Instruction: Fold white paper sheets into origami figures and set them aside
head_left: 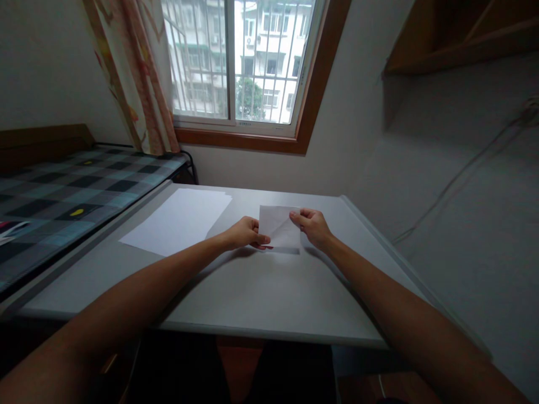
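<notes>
A small, nearly square sheet of white paper (278,227) is held up just above the table, with a diagonal crease across it. My left hand (248,233) pinches its lower left corner, thumb in front. At the upper right edge, my right hand (310,225) grips the same sheet between thumb and fingers. Under the lower left corner, by my left fingertips, shows a small reddish bit too small to name. To the left of my left hand lies a stack of larger white paper sheets (177,219), flat on the table.
The white table (269,303) has raised side edges. On the left stands a bed (84,185) with a checked cover. Beyond the table are a barred window (236,62) and a patterned curtain (143,78). A wooden shelf (463,50) and a cable (458,174) are on the right wall.
</notes>
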`<state>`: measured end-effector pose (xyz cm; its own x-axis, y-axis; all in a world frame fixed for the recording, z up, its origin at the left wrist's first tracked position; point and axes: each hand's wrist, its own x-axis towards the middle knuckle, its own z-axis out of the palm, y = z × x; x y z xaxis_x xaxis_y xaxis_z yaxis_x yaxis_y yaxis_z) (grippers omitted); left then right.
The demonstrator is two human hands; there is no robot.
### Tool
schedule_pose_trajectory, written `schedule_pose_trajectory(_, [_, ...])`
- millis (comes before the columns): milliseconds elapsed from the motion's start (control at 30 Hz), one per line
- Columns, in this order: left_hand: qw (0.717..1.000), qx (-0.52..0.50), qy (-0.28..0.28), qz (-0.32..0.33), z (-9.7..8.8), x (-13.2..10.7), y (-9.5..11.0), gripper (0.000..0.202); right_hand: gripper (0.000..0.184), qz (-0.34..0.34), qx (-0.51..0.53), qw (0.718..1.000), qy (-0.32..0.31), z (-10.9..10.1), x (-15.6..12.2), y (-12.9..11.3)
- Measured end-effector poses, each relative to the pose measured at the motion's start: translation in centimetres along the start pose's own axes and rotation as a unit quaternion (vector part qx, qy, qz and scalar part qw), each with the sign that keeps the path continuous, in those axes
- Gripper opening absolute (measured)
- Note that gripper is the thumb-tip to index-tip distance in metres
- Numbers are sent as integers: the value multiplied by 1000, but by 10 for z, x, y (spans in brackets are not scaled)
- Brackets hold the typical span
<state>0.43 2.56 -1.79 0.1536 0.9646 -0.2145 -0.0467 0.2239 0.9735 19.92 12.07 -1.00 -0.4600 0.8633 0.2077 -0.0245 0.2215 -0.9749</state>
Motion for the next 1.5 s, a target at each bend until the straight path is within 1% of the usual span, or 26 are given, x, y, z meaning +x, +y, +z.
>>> schedule_pose_trajectory(67, [1000, 1, -5, 0, -2, 0, 0, 31, 38, 16, 23, 1000, -11, -1, 0, 0])
schedule_pose_trajectory(167, [1000, 1, -14, -5, -3, 0, -1, 33, 38, 34, 49, 998, -10, -1, 0, 0])
schedule_pose_trajectory(267, [1000, 3, -21, -9, -4, 1, -1, 32, 37, 45, 56, 997, -1, -3, 1, 1])
schedule_pose_trajectory(467, [1000, 13, -17, -19, -5, 1, -3, 29, 33, 62, 62, 996, 0, -7, 4, 4])
schedule_pose_trajectory(633, [999, 4, -25, -21, -4, 1, -5, 31, 36, 44, 38, 997, 44, -8, 7, 7])
schedule_pose_trajectory(667, [1000, 3, -23, -20, -4, 1, -6, 30, 36, 43, 35, 997, 44, -8, 7, 7])
schedule_pose_trajectory(767, [1000, 3, -17, -26, -5, 1, -6, 30, 36, 54, 21, 998, 11, -7, 5, 7])
schedule_pose_trajectory(833, [999, 7, -13, -30, -5, 0, -6, 30, 36, 60, 8, 998, -1, -7, 4, 7])
schedule_pose_trajectory(900, [999, 9, -17, -27, -5, -1, -6, 31, 35, 53, 0, 999, 10, -7, 4, 6])
schedule_pose_trajectory(967, [999, 6, -33, -15, -6, -2, -4, 35, 35, 43, 1, 999, 23, -7, 5, 6])
schedule_pose_trajectory(1067, [998, 22, -52, 17, -7, -4, 0, 36, 35, 35, 6, 999, 37, -6, 4, 7])
schedule_pose_trajectory(1133, [997, 44, -32, 49, -8, -3, 1, 33, 35, 35, 8, 999, 38, -3, 3, 6])
schedule_pose_trajectory(1233, [992, 46, 44, 104, -9, 1, 3, 32, 33, 33, 3, 999, 17, 3, 0, 3])
schedule_pose_trajectory(1333, [983, 35, 111, 141, -8, 6, 3, 30, 30, 21, -7, 1000, -12, 9, -4, -1])
schedule_pose_trajectory(1400, [979, 32, 132, 150, -7, 7, 3, 29, 28, 15, -15, 1000, -21, 11, -6, -3])
schedule_pose_trajectory(1500, [979, 18, 137, 147, -5, 7, 3, 28, 25, 4, -36, 999, -8, 14, -8, -5])
